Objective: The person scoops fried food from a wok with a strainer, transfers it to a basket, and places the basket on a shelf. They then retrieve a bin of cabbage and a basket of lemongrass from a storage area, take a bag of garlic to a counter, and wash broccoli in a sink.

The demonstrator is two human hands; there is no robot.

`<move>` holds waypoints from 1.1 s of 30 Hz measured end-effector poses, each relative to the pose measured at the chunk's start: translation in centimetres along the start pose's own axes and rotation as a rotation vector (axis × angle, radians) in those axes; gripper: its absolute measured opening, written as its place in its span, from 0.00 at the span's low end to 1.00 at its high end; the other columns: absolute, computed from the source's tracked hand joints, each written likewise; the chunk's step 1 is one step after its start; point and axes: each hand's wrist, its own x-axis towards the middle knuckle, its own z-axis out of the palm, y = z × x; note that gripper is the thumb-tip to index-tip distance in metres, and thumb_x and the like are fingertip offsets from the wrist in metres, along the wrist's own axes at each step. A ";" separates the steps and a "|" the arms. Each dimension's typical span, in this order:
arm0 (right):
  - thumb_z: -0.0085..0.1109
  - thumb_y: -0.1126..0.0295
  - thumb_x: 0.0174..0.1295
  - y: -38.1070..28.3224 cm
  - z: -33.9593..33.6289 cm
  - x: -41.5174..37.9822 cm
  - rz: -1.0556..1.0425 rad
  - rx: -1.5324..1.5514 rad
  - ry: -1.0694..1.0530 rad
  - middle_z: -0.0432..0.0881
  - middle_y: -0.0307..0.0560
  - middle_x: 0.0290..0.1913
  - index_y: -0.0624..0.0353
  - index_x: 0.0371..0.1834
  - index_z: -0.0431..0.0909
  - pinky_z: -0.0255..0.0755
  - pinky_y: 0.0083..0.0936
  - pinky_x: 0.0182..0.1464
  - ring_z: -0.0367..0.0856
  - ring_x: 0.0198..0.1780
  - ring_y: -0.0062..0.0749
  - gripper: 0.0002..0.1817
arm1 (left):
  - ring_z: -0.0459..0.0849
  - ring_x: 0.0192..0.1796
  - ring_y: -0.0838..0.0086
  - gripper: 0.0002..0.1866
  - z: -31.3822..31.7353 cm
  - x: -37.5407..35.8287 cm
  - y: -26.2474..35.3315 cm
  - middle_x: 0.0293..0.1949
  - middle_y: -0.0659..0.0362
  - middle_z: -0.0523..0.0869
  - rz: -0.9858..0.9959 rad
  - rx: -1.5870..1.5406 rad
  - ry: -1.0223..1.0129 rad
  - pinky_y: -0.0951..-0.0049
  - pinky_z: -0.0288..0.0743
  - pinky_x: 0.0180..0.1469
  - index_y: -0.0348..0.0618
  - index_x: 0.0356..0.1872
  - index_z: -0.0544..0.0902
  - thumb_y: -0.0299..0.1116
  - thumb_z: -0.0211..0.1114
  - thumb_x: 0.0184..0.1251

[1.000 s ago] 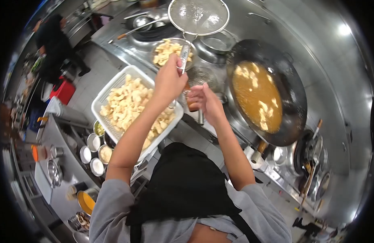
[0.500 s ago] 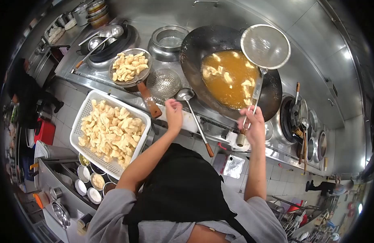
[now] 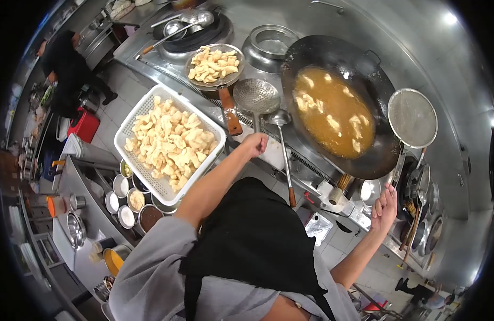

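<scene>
My right hand (image 3: 383,208) is closed around the handle of a round fine-mesh strainer (image 3: 413,117), held up beyond the right rim of a large black wok (image 3: 303,53). In the wok is brown liquid (image 3: 322,128) with several pale pieces in it. Fingers curled, my left hand (image 3: 255,144) is just below the handle of a perforated skimmer (image 3: 256,96); what it grips, if anything, is hidden. Beside it rests a ladle (image 3: 279,117) with a wooden grip. A wooden-handled strainer (image 3: 229,109) full of pale pieces (image 3: 215,65) lies to the upper left.
A white perforated basket (image 3: 128,120) heaped with pale pieces stands left of my forearm. Bowls of seasonings (image 3: 150,216) sit below it. More woks and ladles (image 3: 418,208) are on the right. Another person (image 3: 70,61) stands at the far left. A bamboo brush (image 3: 340,190) lies near the wok.
My view has shifted, so the scene sits further right. The mesh strainer in my right hand has moved right and down, off the wok's upper right edge. The skimmer and ladle stay put.
</scene>
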 end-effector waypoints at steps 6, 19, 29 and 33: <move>0.43 0.70 0.69 1.3 -1.0 0.9 -0.023 -0.227 0.227 0.59 0.31 0.17 0.59 0.48 0.68 0.45 0.13 0.07 0.51 0.09 0.12 0.08 | 0.70 0.12 0.75 0.05 3.0 -7.6 -6.9 0.16 0.59 0.72 0.621 0.589 0.459 0.74 0.63 0.14 0.38 0.24 0.71 0.25 0.58 0.50; 0.46 0.69 0.65 2.1 -11.3 7.8 -0.440 -1.285 0.410 0.75 0.53 0.29 0.61 0.41 0.74 0.66 0.34 0.35 0.73 0.32 0.43 0.09 | 0.80 0.36 0.47 0.14 12.1 -15.3 2.3 0.29 0.41 0.80 1.178 1.367 0.707 0.57 0.72 0.40 0.32 0.34 0.76 0.32 0.60 0.49; 0.46 0.68 0.65 0.7 -14.9 9.6 -0.386 -1.297 0.370 0.78 0.61 0.33 0.65 0.40 0.74 0.69 0.40 0.42 0.77 0.39 0.55 0.11 | 0.85 0.40 0.55 0.16 23.1 -1.4 14.0 0.33 0.44 0.85 0.844 1.852 0.859 0.60 0.77 0.44 0.33 0.33 0.83 0.35 0.61 0.45; 0.44 0.69 0.66 1.2 -14.3 4.3 -0.201 -0.892 0.375 0.69 0.42 0.19 0.62 0.41 0.76 0.60 0.25 0.20 0.66 0.17 0.26 0.11 | 0.85 0.38 0.55 0.16 24.0 -4.0 13.0 0.32 0.43 0.85 0.645 1.802 0.758 0.61 0.77 0.44 0.32 0.32 0.83 0.35 0.62 0.44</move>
